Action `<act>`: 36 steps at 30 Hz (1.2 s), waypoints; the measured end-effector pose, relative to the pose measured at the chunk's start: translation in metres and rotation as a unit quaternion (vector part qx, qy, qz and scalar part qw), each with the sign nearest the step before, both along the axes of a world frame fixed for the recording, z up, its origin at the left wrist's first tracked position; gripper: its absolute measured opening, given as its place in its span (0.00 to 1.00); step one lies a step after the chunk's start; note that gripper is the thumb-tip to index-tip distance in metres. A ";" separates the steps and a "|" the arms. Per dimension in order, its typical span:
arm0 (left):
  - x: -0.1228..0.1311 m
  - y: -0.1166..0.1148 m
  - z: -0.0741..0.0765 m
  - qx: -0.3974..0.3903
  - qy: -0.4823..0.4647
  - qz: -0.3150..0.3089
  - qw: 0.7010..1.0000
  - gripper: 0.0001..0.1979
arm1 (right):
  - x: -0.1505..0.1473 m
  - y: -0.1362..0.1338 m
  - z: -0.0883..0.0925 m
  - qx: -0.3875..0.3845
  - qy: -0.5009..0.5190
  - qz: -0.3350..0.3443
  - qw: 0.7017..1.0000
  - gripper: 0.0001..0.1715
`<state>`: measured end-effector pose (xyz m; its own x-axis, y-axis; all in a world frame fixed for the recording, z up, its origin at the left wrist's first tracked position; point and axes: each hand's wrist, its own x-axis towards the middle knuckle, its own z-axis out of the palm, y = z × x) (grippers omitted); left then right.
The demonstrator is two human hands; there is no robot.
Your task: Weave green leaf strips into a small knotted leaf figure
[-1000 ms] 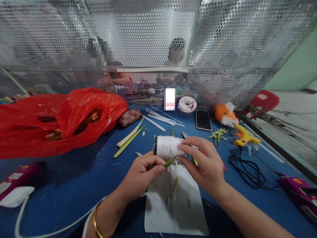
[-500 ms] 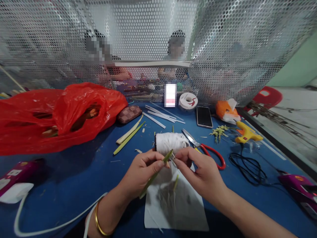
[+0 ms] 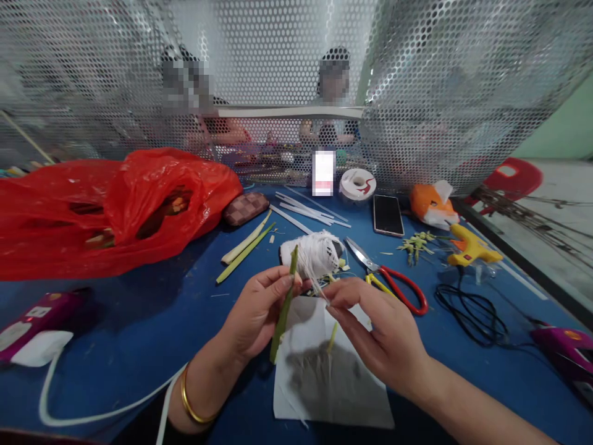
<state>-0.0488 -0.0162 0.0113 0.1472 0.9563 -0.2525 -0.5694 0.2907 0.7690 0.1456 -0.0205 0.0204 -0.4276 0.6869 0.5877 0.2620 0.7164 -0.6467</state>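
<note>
My left hand [image 3: 262, 312] is closed, pinching a long green leaf strip [image 3: 283, 315] that stands nearly upright, its narrow tip above my thumb. My right hand [image 3: 370, 327] pinches white thread [image 3: 317, 285] between thumb and fingertips. That thread runs up to a white spool [image 3: 315, 256] lying on its side just beyond my hands. Below them lies a sheet of white paper [image 3: 333, 395] with a short green sliver [image 3: 332, 337] on it. Red-handled scissors [image 3: 403, 289] rest to the right of the spool, blades partly apart.
On the blue table [image 3: 185, 309] lie a red plastic bag [image 3: 185, 228], checkered pouch [image 3: 245, 208], leaf pieces [image 3: 243, 256], white strips [image 3: 306, 209], ribbon roll [image 3: 357, 185], phone [image 3: 388, 215], tissue pack [image 3: 433, 204] and yellow glue gun [image 3: 475, 244]. Two people sit behind the perforated screen [image 3: 278, 55].
My hands have moved apart. The leaf strip has tilted more upright, and the spool has turned, with thread now stretching from it to my right fingertips. The view has shifted slightly.
</note>
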 end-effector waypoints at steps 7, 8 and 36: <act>-0.003 0.002 -0.001 -0.001 -0.021 0.007 1.000 0.14 | 0.001 -0.001 0.001 0.001 0.011 0.056 0.998 0.11; -0.003 0.002 -0.001 0.002 -0.022 0.008 1.000 0.14 | 0.002 -0.001 0.000 0.000 0.010 0.044 0.999 0.11; 0.000 -0.005 0.004 -0.007 0.032 -0.052 0.998 0.12 | 0.008 0.007 -0.003 0.144 -0.087 -0.121 0.978 0.06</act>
